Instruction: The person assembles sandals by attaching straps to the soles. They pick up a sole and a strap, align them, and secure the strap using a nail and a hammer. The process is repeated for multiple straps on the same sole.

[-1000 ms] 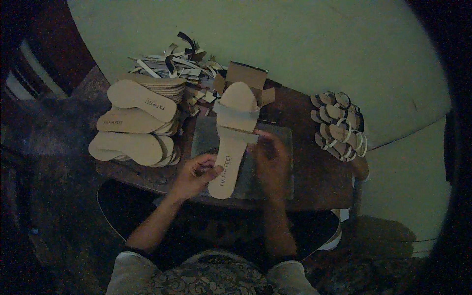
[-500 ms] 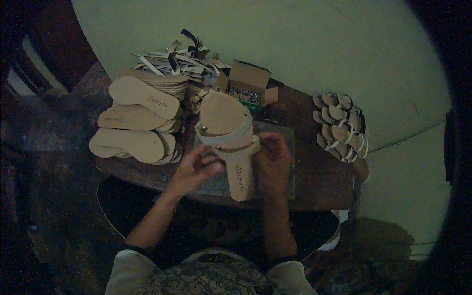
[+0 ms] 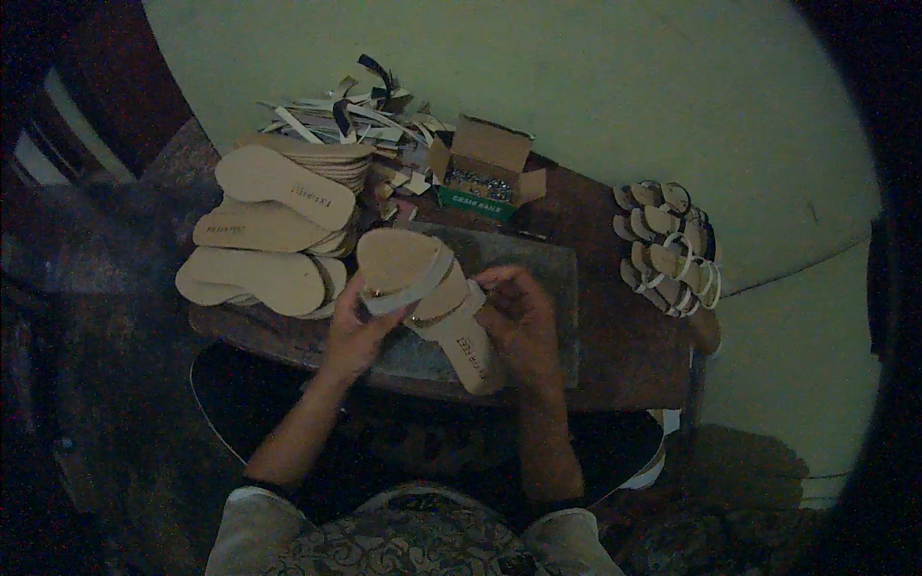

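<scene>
A tan sandal sole (image 3: 392, 253) with pale straps is tilted over the work slab, its heel toward me on the right. My left hand (image 3: 355, 331) grips its left edge near the front, thumb by the wide pale strap (image 3: 420, 286). Small shiny studs show where the straps meet the sole. On the other side, my right hand (image 3: 523, 322) has its fingers pinched on the end of the rear strap (image 3: 473, 300). The sole's underside is hidden, and so are most of my left fingers.
Stacks of tan insoles (image 3: 254, 276) lie on the left. Strap scraps (image 3: 336, 125) are heaped behind them. An open green carton (image 3: 463, 204) of small metal pieces stands at the back. Strapped sandals (image 3: 663, 252) lie at the right edge. A grey slab (image 3: 545, 264) rests on the brown table (image 3: 624, 360).
The sandal has swung left and lower at its front end, now slanting. My left hand has moved up onto its edge. My right hand stays at the strap end.
</scene>
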A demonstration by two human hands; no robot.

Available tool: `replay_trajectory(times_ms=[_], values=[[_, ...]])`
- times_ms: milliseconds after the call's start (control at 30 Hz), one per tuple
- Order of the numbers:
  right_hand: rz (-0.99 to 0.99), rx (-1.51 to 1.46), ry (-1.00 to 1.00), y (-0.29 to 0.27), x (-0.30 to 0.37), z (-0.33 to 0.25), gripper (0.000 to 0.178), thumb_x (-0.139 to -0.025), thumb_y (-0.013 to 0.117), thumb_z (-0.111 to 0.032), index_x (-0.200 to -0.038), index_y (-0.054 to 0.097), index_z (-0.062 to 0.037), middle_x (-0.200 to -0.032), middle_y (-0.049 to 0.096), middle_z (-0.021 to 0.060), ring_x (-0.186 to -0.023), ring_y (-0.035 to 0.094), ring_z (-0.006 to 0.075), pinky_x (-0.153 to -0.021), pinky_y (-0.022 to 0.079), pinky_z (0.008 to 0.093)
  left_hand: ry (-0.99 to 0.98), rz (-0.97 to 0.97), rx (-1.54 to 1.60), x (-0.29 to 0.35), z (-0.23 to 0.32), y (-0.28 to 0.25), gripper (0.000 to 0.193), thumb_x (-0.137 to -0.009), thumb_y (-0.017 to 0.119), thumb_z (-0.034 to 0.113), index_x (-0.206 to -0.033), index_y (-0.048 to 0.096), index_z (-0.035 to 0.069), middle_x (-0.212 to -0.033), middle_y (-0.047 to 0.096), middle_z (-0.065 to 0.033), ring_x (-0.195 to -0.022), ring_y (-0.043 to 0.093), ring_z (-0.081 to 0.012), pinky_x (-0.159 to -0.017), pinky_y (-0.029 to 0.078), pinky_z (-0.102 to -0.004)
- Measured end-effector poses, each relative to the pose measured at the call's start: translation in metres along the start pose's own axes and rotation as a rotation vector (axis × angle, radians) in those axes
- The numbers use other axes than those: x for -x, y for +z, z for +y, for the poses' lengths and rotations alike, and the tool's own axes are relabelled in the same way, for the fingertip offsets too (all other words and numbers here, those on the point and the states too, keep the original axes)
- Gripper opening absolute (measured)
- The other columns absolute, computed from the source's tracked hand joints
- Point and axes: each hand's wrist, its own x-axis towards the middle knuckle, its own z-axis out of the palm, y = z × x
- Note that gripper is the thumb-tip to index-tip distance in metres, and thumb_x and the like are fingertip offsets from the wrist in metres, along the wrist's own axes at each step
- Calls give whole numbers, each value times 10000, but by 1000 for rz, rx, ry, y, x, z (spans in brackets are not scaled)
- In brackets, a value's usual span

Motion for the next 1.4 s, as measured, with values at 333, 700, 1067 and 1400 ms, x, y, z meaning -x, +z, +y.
replay_trajectory(times_ms=[333,700,1067,1400], values=[[-110,-32,-66,10,2,1,262,-760,556,65,-1000,535,-39,-1046,556,93,-992,543,217,-876,432,342,-232,-26,80,-3,-31,7,440,-743,683,164,-1118,499,25,-1088,557,-84,-990,537,-186,-840,443,-327],[-29,175,-72,4,1,11,245,-748,557,11,-985,583,-44,-977,595,84,-937,562,188,-820,447,313,-272,6,68,-6,-13,18,420,-750,680,137,-1108,499,14,-1067,564,-81,-971,542,-176,-820,448,-312],[-75,65,-27,1,-3,20,237,-755,585,-21,-988,588,-61,-970,609,76,-944,561,191,-831,442,328,-327,10,83,-6,-6,20,439,-740,693,138,-1109,492,12,-1062,563,-73,-963,541,-180,-825,442,-316],[-129,0,123,2,-8,14,255,-755,565,7,-1003,585,-50,-967,608,77,-914,566,183,-825,447,322,-194,-72,125,-9,-31,2,476,-726,701,140,-1127,479,10,-1090,556,-89,-996,528,-191,-840,439,-325]])
